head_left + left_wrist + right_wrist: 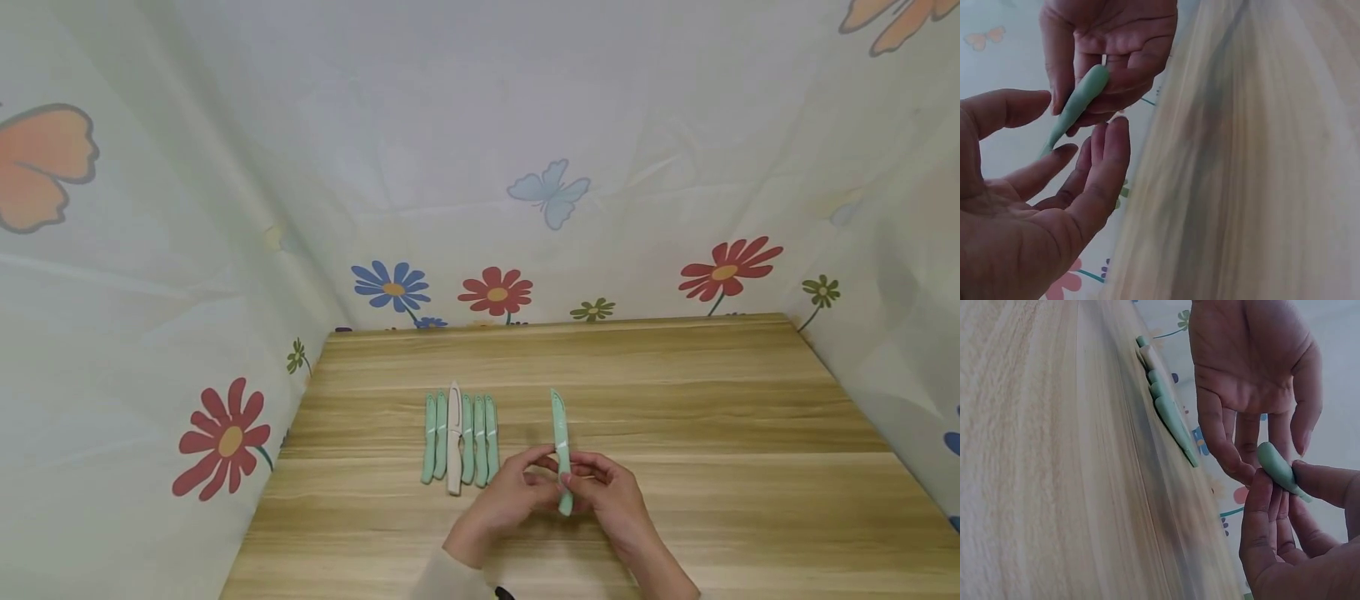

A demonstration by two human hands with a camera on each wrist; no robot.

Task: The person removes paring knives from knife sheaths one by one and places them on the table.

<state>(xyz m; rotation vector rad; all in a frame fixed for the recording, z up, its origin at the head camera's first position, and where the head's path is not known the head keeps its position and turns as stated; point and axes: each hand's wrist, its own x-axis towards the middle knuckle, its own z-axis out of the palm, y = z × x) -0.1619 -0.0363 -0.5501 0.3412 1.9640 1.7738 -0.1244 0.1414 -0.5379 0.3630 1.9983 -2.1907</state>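
Observation:
A mint-green knife (559,421) is held up over the table, its blade end pointing away and its handle toward me. My right hand (617,502) pinches the handle between thumb and fingers, clearest in the right wrist view, where the green handle (1276,466) pokes out of the grip. Close by on the other side, my left hand (512,497) has its fingers spread and loosely bent. In the left wrist view a gap shows between the left thumb and fingers beside the knife; whether a fingertip touches it I cannot tell.
Left of the hands, several mint-green knives (481,442) lie side by side on the wood-grain table (675,392), with one longer beige knife (453,442) among them. A pale curtain (420,150) printed with flowers and butterflies surrounds the table's back and sides.

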